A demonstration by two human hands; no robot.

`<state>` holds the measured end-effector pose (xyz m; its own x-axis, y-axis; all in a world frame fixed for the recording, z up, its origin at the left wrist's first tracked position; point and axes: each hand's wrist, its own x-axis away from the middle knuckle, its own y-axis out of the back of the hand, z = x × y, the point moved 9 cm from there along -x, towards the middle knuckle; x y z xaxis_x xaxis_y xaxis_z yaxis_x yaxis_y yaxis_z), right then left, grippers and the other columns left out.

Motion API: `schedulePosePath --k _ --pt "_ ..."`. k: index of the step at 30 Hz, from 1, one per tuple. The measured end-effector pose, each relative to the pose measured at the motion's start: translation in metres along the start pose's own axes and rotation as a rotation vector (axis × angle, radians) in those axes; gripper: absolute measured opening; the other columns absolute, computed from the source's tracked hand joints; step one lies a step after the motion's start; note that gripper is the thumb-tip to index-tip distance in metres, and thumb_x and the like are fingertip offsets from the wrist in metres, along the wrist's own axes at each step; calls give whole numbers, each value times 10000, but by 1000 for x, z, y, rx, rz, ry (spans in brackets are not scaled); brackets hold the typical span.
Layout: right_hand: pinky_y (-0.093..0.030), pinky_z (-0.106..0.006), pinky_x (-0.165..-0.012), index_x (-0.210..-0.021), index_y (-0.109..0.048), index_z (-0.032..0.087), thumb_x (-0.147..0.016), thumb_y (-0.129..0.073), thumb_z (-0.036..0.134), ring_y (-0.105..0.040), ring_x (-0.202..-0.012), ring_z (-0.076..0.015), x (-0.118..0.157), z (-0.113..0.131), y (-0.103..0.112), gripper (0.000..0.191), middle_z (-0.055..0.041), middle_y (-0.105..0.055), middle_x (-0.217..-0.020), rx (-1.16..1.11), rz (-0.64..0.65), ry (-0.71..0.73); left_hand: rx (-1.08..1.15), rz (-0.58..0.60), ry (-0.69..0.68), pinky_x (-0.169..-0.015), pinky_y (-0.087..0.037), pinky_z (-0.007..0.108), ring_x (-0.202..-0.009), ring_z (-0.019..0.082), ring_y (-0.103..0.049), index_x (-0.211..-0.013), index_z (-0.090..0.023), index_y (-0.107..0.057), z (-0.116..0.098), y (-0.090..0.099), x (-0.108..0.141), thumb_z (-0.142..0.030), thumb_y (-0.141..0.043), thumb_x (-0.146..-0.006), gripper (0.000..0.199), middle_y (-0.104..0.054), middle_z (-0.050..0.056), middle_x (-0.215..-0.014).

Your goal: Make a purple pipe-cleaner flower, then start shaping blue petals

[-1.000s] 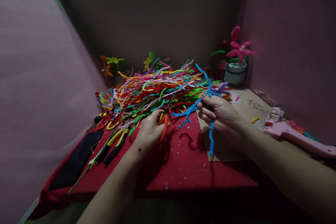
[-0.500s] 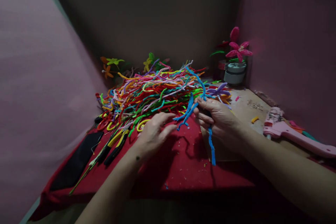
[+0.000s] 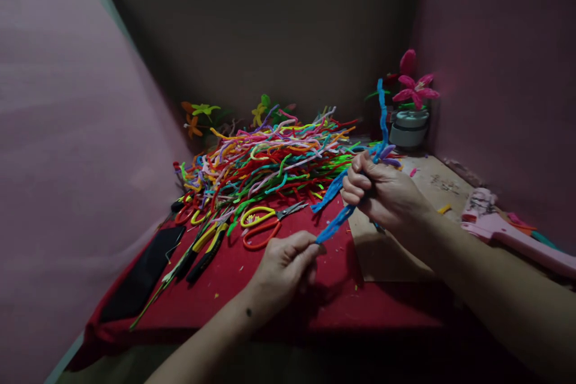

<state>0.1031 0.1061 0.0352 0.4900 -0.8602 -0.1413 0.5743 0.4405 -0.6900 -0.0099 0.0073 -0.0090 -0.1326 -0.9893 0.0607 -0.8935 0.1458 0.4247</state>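
Observation:
Several blue pipe cleaners (image 3: 334, 225) are bunched in my right hand (image 3: 382, 189), whose fingers are wrapped round them. One blue strand stands up above that fist, and a looped blue part sticks out to its left. My left hand (image 3: 288, 264) pinches the lower left end of a blue piece, so it stretches slantwise between both hands. Behind them lies a large heap of multicoloured pipe cleaners (image 3: 270, 162). Scissors (image 3: 263, 227) with a yellow and an orange-red handle rest on the red cloth (image 3: 252, 306), beyond my left hand.
At left lie a black flat object (image 3: 141, 273), pliers (image 3: 207, 252) and thin green stems. A board (image 3: 378, 252) is under my right hand. Further right is a pink glue gun (image 3: 504, 231). Behind stand a pink flower (image 3: 416, 91) in a grey pot (image 3: 408, 129) and other fuzzy flowers.
My left hand has closed on a blue end and moved lower and to the right. My right hand's fingers are wrapped tighter, and the blue strands have turned. The scissors are now uncovered.

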Motion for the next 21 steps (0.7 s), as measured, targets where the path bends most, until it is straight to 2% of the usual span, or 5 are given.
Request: schedulePosePath --k 3,7,15,18,21 --pt "-180 -183 -355 -624 -431 186 -810 -538 256 -187 -392 -65 -2 1 4 226 74 -208 -465 -16 -45 -24 -162 -34 -124 -447 -295 195 -414 67 -406 -712 -171 -544 -9 -9 13 -361 -416 -849 267 -460 -32 -467" --pt "-125 -187 -342 -602 -405 191 -842 -486 255 -110 -396 -71 -7 21 10 261 75 -164 -460 13 -112 47 -27 43 -70 -438 -314 193 -396 67 -399 -784 -178 -542 -6 -12 18 -365 -390 -862 254 -462 -39 -473" --pt "-168 -161 -322 -614 -369 194 -841 -502 269 -127 -366 -60 -14 18 8 274 84 -163 -443 4 -91 49 -184 -364 -228 -656 -413 227 -700 127 -550 -873 -190 -580 -42 49 3 -287 -496 -808 144 -609 23 -784" --pt "-173 -156 -318 -627 -376 190 -844 -500 301 -145 -359 -54 -15 7 5 274 86 -187 -443 -31 -90 -1 -238 -288 -284 -722 -410 244 -832 153 -549 -1070 -211 -542 -53 42 -19 -251 -582 -738 336 -597 52 -1037" --pt "-148 -154 -314 -641 -400 182 -849 -486 343 -144 -354 -51 -16 4 2 277 89 -193 -430 -81 -87 -31 -276 -72 -253 -642 -398 226 -734 142 -543 -930 -193 -606 -46 18 -40 -234 -566 -738 200 -627 30 -854"
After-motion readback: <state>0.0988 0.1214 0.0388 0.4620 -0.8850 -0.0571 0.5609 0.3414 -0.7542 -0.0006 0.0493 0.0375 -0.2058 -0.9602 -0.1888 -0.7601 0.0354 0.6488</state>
